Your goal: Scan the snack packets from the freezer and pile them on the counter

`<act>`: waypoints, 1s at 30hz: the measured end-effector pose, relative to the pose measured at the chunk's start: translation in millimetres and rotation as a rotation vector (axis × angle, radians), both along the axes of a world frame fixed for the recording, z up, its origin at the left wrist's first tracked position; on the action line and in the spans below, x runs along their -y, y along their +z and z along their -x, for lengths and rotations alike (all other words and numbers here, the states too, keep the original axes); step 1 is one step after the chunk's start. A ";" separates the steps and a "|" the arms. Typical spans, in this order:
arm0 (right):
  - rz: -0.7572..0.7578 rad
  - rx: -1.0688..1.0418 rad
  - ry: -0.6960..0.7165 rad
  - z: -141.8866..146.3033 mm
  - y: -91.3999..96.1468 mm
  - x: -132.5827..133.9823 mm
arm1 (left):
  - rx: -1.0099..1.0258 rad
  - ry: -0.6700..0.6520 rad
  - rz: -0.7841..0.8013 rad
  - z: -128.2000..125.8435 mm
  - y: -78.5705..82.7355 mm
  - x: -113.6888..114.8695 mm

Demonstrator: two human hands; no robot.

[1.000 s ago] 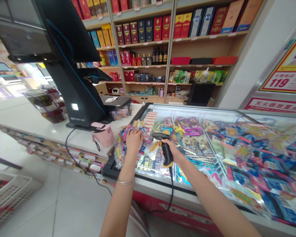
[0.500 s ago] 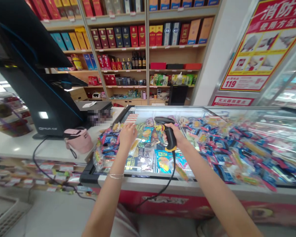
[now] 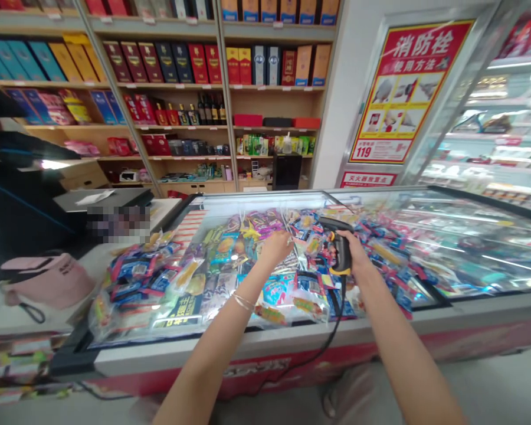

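Note:
A black and yellow barcode scanner [image 3: 341,260] is gripped in my right hand [image 3: 357,252], with its head pointing left over the chest freezer. Its black cable hangs down past the freezer's front edge. My left hand [image 3: 278,247] reaches over the packets with its fingers curled; what they hold, if anything, is hidden. Small blue and pink snack packets [image 3: 310,281] lie in a heap on the glass top around both hands. More of these packets [image 3: 135,267] are piled at the left end. Through the glass show larger bags, among them a blue one [image 3: 278,290].
The chest freezer [image 3: 177,357] spans the front, its bare glass stretching right. A pink pouch [image 3: 55,277] with a strap stands on the counter at left, beside a black checkout machine [image 3: 9,200]. Shelves [image 3: 177,87] of boxed goods line the back.
The view has swung to the right. My left hand has moved right, from the left pile to the packets near the scanner. The scanner stays in my right hand.

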State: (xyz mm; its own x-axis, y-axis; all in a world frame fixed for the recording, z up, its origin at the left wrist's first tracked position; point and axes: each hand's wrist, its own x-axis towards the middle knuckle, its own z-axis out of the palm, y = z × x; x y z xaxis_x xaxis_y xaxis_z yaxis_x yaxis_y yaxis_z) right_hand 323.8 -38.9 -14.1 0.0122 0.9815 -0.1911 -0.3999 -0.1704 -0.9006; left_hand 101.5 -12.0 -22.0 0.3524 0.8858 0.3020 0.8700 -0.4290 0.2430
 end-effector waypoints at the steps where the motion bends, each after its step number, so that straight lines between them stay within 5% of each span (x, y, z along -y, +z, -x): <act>1: -0.008 -0.013 0.002 -7.6 -4.3 0.0 | 0.009 -0.010 0.027 -11.2 -3.4 -3.3; 7: -0.146 -0.088 0.050 -30.7 -26.0 -0.2 | 0.137 0.043 0.198 -55.9 -28.9 -16.7; 16: -0.032 0.040 0.037 -26.1 -31.2 2.6 | 0.507 0.034 0.307 -62.4 -49.3 -23.7; 23: -0.035 0.033 0.008 -25.8 -24.9 3.8 | 0.489 0.056 0.178 -54.2 -37.1 -23.4; 30: -0.020 0.044 -0.039 -16.2 3.1 12.6 | 0.462 0.029 0.076 -21.9 -11.2 -31.1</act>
State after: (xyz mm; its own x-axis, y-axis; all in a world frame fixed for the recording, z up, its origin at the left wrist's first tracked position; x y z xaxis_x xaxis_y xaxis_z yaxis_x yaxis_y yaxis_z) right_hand 340.0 -51.5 -11.1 0.0580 0.9838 -0.1694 -0.3659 -0.1370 -0.9205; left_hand 123.4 19.1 -33.2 0.1709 0.9188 0.3557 0.6743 -0.3723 0.6377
